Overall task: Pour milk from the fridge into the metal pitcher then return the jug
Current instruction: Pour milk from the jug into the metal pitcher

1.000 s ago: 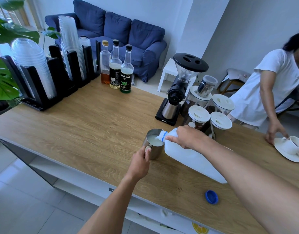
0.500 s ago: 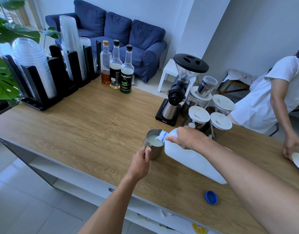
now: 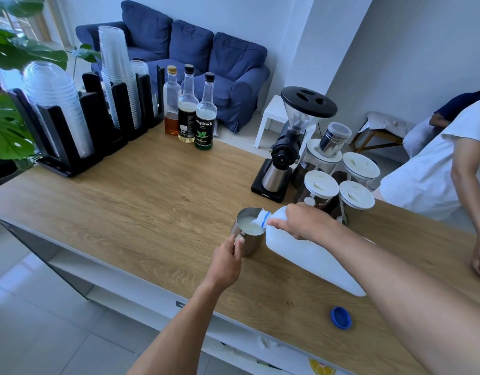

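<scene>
Nearest you, the blue cap (image 3: 340,317) lies on the table (image 3: 152,198) by its front edge. Your left hand (image 3: 226,262) has its grip curled round the handle of the pitcher (image 3: 251,246), which stands on the table. Your right hand (image 3: 305,221) has its grip wrapped round the milk jug (image 3: 309,255) near the neck. The jug is tilted, with its spout over the pitcher's rim and milk inside the pitcher. Beyond stands a coffee grinder (image 3: 290,147).

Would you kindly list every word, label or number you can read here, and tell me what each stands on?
"ongBeach": label of the green-labelled bottle; its first letter is turned out of sight.
"MINT": small, just below on the same label.
Black-labelled bottle: print too small to read.
Grinder base: white mark, too blurred.
Coffee jar label: too blurred.
</scene>
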